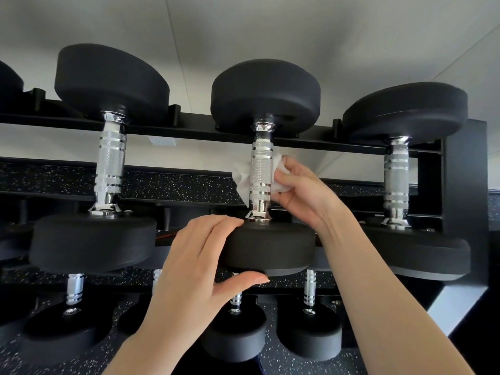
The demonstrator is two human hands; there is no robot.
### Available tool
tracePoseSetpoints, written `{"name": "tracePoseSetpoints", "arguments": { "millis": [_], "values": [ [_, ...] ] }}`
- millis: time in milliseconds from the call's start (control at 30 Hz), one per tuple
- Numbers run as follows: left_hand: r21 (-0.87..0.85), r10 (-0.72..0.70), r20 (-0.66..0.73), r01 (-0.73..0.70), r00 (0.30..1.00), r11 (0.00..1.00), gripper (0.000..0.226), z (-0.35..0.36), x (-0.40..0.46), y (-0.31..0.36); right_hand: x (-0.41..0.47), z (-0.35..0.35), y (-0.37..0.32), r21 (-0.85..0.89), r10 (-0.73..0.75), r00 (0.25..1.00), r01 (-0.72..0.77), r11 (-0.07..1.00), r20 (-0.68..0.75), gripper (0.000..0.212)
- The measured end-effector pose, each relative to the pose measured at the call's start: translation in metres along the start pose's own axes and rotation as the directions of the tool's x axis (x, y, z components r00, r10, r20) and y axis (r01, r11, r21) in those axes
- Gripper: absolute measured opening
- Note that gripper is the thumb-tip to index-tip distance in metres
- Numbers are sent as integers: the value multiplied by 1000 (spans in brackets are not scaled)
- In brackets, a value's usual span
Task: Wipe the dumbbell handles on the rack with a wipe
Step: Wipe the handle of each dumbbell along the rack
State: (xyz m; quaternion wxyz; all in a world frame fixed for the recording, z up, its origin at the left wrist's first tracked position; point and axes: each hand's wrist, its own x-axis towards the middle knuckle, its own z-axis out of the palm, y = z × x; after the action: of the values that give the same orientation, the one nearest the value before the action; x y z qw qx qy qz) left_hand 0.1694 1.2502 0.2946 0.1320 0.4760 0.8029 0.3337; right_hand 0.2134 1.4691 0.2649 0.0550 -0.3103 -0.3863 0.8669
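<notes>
Three black dumbbells with chrome knurled handles lie across the top tier of a black rack (460,163). The middle dumbbell's handle (261,169) has a white wipe (243,177) wrapped behind it. My right hand (303,190) pinches the wipe against the right side of that handle. My left hand (200,266) grips the near black head (273,247) of the same dumbbell, fingers on top and thumb underneath. The left dumbbell handle (109,163) and the right dumbbell handle (396,180) stand untouched.
A lower tier holds several smaller dumbbells (235,331) beneath my arms. The speckled black rubber floor (173,185) shows through the rack. A white wall (270,28) rises behind, with an outlet (162,141) low on it.
</notes>
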Motion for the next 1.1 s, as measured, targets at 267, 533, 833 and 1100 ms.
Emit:
{"name": "tracePoseSetpoints", "arguments": {
  "millis": [267,533,833,1100],
  "values": [
    [-12,4,-10,-4,1000,1000,68,1,1,1,-27,-5,-7,-380,124,992,-104,919,30,18],
    [-11,9,-15,-9,1000,1000,66,4,0,-2,-50,13,-8,-756,-61,994,-32,654,-96,14],
    [-32,19,-41,-20,999,999,66,6,-1,-4,-48,37,-15,-919,-190,958,-130,373,-213,18],
    [-175,-22,-19,18,1000,984,64,7,1,-9,-51,58,-13,-999,-327,944,-48,-23,-38,21]
  ]
}}
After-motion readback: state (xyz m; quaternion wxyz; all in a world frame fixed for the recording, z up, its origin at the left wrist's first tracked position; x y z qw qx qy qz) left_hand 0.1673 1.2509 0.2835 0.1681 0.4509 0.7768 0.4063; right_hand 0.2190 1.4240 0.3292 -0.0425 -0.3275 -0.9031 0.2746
